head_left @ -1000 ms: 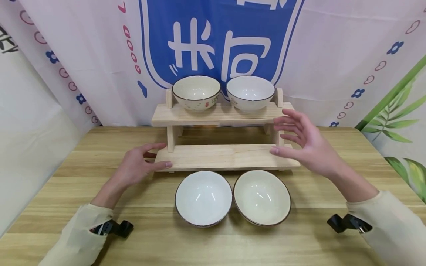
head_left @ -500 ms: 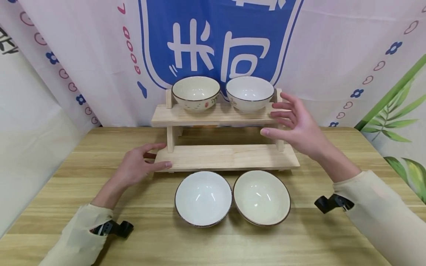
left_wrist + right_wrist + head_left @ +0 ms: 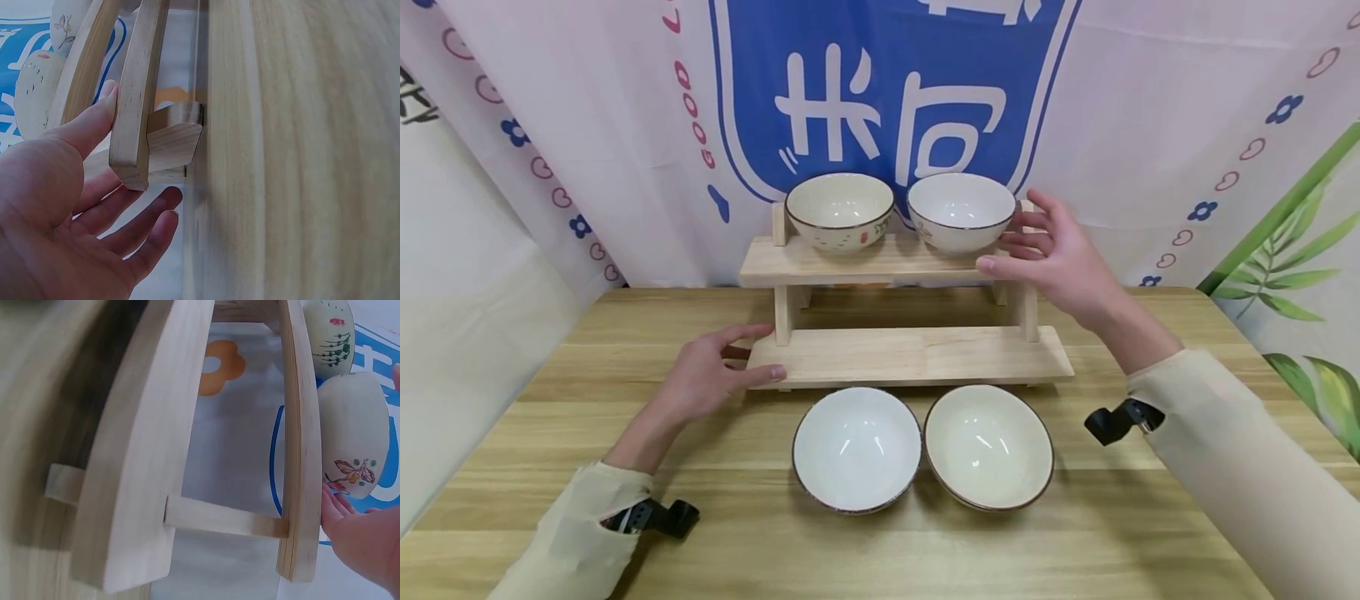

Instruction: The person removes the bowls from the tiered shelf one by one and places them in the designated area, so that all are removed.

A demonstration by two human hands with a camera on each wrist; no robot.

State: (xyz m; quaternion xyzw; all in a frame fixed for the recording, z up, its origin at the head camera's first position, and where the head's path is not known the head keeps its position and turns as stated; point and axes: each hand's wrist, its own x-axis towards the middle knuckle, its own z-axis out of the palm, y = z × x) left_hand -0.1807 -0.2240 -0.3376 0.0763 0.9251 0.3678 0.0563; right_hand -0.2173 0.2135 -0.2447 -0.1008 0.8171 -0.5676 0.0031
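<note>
Head view: the wooden rack [image 3: 887,354] stands on the table [image 3: 625,417]. Its upper shelf carries two upright bowls: the upper cream bowl [image 3: 840,208] toward the rack's left end, the upper white bowl [image 3: 961,208] toward its right end. In front of the rack, side by side, sit the lower white bowl [image 3: 856,450] and the lower cream bowl [image 3: 988,447]; both show bare glazed interiors. The left hand [image 3: 711,375] grips the left end of the rack's lower shelf. The right hand [image 3: 1063,258] is partly spread at the upper shelf's right end, beside the upper white bowl. Compared with one second earlier, the right hand has risen from the lower shelf to this bowl; the left hand and all four bowls keep their positions relative to the rack. Left wrist view: the thumb presses the lower shelf's top face, with fingers below the shelf's end. Right wrist view: the fingers lie at the decorated base of the upper white bowl, above the upper shelf; a firm hold cannot be confirmed.
</note>
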